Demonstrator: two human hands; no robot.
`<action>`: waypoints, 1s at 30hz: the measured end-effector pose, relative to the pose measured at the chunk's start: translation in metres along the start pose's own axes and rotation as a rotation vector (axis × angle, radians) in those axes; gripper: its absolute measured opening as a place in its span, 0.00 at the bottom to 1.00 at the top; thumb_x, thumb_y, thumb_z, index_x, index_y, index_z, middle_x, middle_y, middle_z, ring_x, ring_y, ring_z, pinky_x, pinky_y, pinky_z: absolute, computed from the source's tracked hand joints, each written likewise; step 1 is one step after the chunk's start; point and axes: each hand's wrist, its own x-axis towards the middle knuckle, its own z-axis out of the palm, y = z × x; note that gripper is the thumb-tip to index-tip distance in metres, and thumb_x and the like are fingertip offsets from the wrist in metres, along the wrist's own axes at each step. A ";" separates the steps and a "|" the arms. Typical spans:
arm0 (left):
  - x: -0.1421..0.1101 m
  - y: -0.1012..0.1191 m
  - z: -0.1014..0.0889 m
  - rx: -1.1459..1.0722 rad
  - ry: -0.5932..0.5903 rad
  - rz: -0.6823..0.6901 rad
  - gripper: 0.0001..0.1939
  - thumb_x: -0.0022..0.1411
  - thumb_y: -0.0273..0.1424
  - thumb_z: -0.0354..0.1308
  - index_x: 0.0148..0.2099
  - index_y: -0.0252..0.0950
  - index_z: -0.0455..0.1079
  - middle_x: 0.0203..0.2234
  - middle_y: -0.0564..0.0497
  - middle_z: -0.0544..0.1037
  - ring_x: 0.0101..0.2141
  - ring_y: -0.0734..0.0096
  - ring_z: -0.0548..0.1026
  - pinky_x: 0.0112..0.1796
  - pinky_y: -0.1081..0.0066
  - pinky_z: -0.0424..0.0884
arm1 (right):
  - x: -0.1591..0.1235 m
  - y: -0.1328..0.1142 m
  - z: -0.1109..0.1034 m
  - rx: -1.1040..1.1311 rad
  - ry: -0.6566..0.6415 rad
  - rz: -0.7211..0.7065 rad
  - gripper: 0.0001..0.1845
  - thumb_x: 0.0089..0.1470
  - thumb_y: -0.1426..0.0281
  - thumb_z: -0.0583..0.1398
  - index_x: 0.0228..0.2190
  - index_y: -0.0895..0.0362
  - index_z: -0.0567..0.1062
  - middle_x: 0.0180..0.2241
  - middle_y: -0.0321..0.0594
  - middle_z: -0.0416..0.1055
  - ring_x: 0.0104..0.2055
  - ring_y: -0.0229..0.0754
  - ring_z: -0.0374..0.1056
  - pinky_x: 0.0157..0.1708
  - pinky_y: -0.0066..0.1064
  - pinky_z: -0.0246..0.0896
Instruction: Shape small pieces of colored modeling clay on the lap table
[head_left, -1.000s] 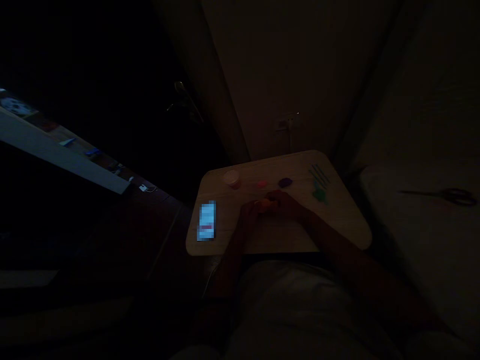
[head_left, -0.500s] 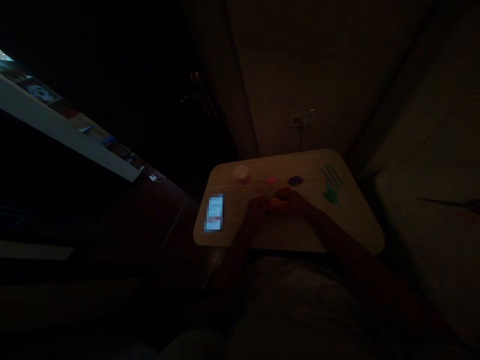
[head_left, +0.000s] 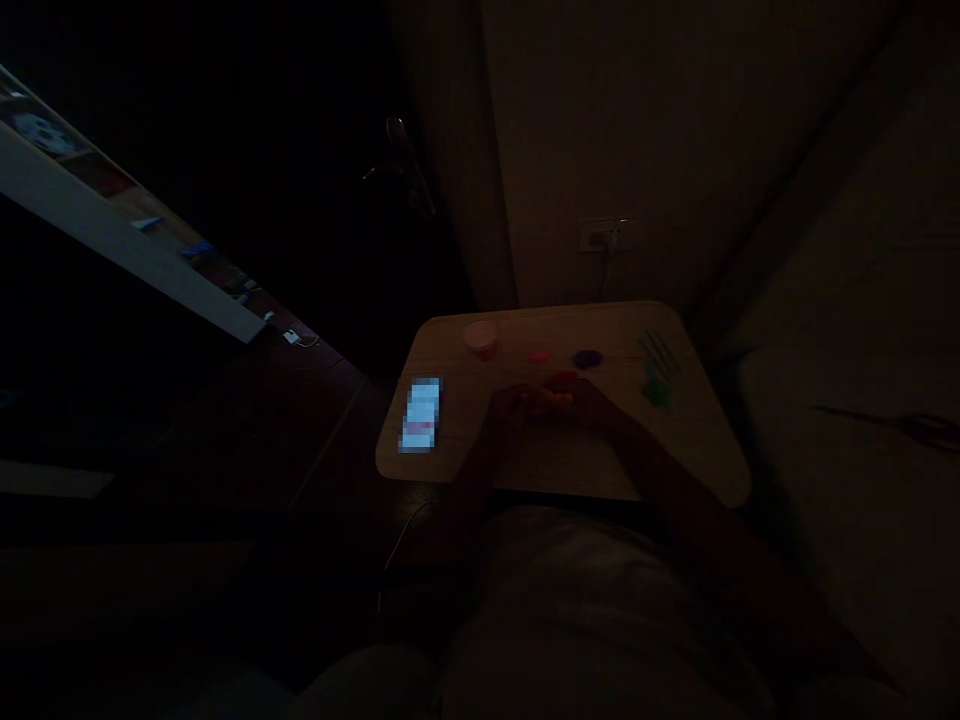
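In the dim head view, both hands meet over the small wooden table (head_left: 555,462). My left hand (head_left: 508,405) has its fingers closed on the left side of a soft orange lump of clay (head_left: 556,401). From the other side my right hand (head_left: 591,404) grips the same lump. A red piece (head_left: 562,377) shows just beyond the right fingers. Farther back lie a flat pink piece (head_left: 538,357) and a dark purple piece (head_left: 587,358). Green clay (head_left: 655,390) sits to the right, below several thin green strips (head_left: 660,355). Darkness hides the fingertips' detail.
A lidded tub (head_left: 480,338) stands at the table's back left. A lit phone (head_left: 421,415) lies near the left edge. Scissors (head_left: 930,430) rest on a pale surface to the right. Behind the table is a wall socket (head_left: 606,236) with a plugged-in cable.
The camera view has shifted, so the whole table appears slightly moved. Both hands stay together on the orange clay, with small finger movements; its visible shape changes a little.
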 end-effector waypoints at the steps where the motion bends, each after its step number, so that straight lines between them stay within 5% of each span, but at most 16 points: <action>1: 0.000 0.000 0.000 0.007 -0.002 -0.003 0.20 0.64 0.45 0.56 0.29 0.34 0.72 0.25 0.50 0.76 0.28 0.70 0.71 0.33 0.71 0.67 | 0.000 0.000 0.000 0.004 0.005 0.001 0.17 0.53 0.56 0.62 0.26 0.59 0.77 0.28 0.40 0.75 0.31 0.43 0.68 0.30 0.30 0.61; 6: 0.002 -0.005 0.001 0.026 -0.003 -0.010 0.24 0.65 0.49 0.54 0.32 0.33 0.76 0.28 0.48 0.79 0.32 0.65 0.74 0.36 0.68 0.70 | 0.000 -0.005 -0.001 0.034 -0.026 0.027 0.19 0.50 0.55 0.64 0.26 0.59 0.77 0.28 0.41 0.75 0.30 0.42 0.67 0.30 0.31 0.61; 16: -0.001 0.000 -0.004 0.112 0.040 0.056 0.22 0.66 0.45 0.55 0.26 0.34 0.70 0.22 0.53 0.71 0.27 0.71 0.68 0.32 0.71 0.64 | -0.002 -0.003 0.001 0.027 -0.045 0.033 0.22 0.49 0.52 0.64 0.22 0.59 0.74 0.23 0.37 0.69 0.26 0.38 0.62 0.25 0.28 0.54; 30: 0.003 -0.014 -0.001 0.076 -0.040 0.059 0.20 0.64 0.45 0.60 0.44 0.32 0.80 0.37 0.44 0.84 0.38 0.61 0.80 0.40 0.67 0.74 | -0.003 0.001 -0.004 0.218 -0.067 0.041 0.25 0.50 0.48 0.64 0.30 0.59 0.78 0.28 0.39 0.74 0.28 0.39 0.66 0.28 0.29 0.61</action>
